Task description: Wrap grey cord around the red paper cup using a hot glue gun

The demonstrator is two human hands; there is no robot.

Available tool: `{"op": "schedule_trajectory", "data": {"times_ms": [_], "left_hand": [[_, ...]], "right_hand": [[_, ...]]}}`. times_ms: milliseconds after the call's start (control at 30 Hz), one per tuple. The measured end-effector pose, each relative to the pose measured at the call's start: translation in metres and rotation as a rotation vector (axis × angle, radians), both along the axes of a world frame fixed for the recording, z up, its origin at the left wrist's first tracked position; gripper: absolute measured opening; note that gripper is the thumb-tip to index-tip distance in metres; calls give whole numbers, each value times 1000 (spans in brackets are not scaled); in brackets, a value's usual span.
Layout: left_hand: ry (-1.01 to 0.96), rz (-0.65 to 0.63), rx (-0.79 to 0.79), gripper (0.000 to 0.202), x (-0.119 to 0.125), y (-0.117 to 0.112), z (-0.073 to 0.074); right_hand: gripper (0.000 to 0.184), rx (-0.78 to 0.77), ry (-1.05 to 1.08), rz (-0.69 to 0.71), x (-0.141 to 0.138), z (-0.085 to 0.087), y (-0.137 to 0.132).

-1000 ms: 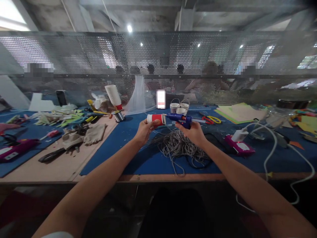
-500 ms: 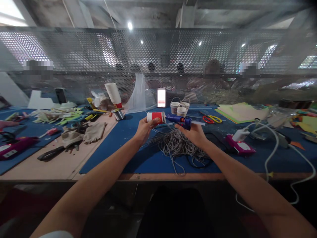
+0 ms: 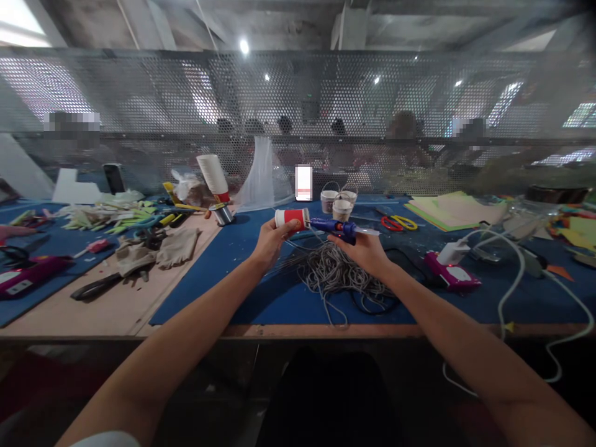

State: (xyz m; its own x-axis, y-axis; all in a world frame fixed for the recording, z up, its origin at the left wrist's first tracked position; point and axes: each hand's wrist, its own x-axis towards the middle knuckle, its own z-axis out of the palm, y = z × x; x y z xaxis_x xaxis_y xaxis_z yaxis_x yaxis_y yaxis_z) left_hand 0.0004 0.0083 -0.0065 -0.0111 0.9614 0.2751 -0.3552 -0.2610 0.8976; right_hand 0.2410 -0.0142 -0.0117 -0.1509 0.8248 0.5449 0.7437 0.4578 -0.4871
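My left hand is closed around a red and white paper cup, which lies on its side in the air above the table. In my right hand is a blue glue gun, with a clear glue stick poking out of its back end. The gun's nozzle points left and is right at the cup's end; whether it touches cannot be made out. Below both hands a loose heap of grey cord lies on the blue mat.
Small buckets with handles stand behind the gun, scissors to their right. A tilted stack of paper cups sits at left, near gloves. A purple power strip with white cables lies right. Perforated metal mesh closes the back.
Both hands stay nearly in place. The cup and the glue gun have shifted very slightly to the left.
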Motion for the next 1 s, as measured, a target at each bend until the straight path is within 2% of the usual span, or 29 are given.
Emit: {"op": "schedule_trajectory", "data": {"times_ms": [100, 333, 1000], "left_hand": [[-1, -3, -4, 32, 0, 0, 0], [15, -17, 8, 32, -1, 2, -3], [22, -12, 18, 33, -1, 4, -5]], "right_hand": [[43, 12, -1, 4, 0, 0, 0], [47, 176, -68, -17, 2, -4, 3], [48, 213, -134, -39, 2, -2, 2]]}}
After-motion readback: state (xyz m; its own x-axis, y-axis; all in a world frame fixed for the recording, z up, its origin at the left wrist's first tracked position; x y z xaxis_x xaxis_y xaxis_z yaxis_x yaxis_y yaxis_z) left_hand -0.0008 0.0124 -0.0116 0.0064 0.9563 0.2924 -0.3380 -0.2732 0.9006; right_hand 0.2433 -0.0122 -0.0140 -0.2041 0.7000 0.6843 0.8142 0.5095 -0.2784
